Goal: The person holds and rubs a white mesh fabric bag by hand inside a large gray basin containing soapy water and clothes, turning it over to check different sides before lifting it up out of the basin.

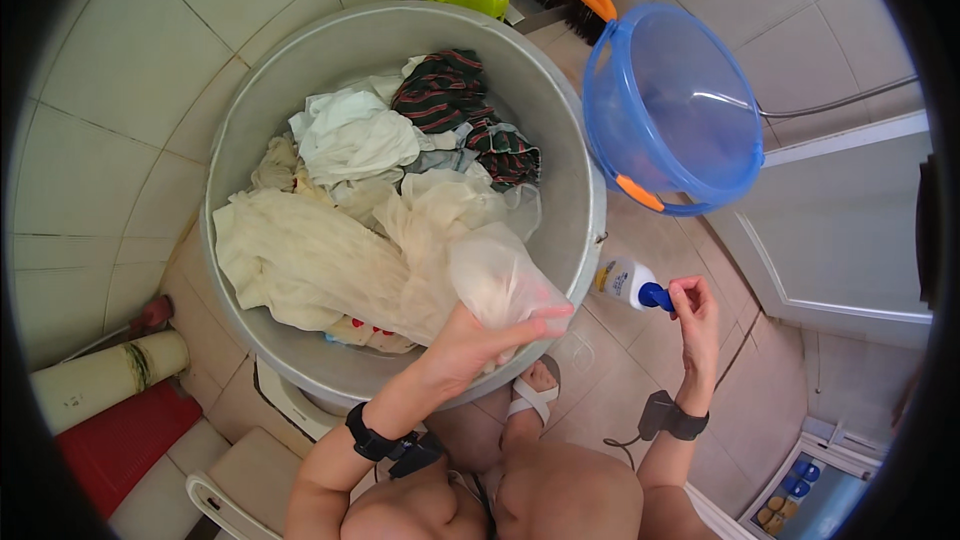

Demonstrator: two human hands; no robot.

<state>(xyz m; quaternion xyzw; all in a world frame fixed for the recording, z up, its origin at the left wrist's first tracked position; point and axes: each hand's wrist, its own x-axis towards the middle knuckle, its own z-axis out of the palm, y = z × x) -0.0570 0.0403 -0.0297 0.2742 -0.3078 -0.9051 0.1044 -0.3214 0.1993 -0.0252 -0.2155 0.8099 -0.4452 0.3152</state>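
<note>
Head view: at the far left, a cream roll [110, 377] is laid against the wall above a red ribbed board [130, 450], probably so that the floor space is saved. Next comes a large grey metal tub [275, 90], by which laundry is contained. Along its left side a cream garment [300, 255] is spread; toward its back edge a white cloth [355, 140] is heaped, with a dark striped cloth [445, 95] piled beside it.

At the near right rim, a pale sheer cloth [505, 275] is gripped by the left hand [485, 340]; its fingers are clamped on the bunched fabric, apparently so that the loose folds are kept together. The rest of that cloth is left lying on the pile inside.

Just outside the tub's right edge, a white bottle [625, 283] is pinched at its blue cap by the right hand [698, 315], with thumb and fingertips brought together on it; the cap is probably chosen as the narrowest part to hold. Whether the base is supported by the floor cannot be told, and the bottle's contents are hidden. Behind, a translucent blue bucket [690, 110] is set near the tub's right rim; no contents can be made out in it.
</note>
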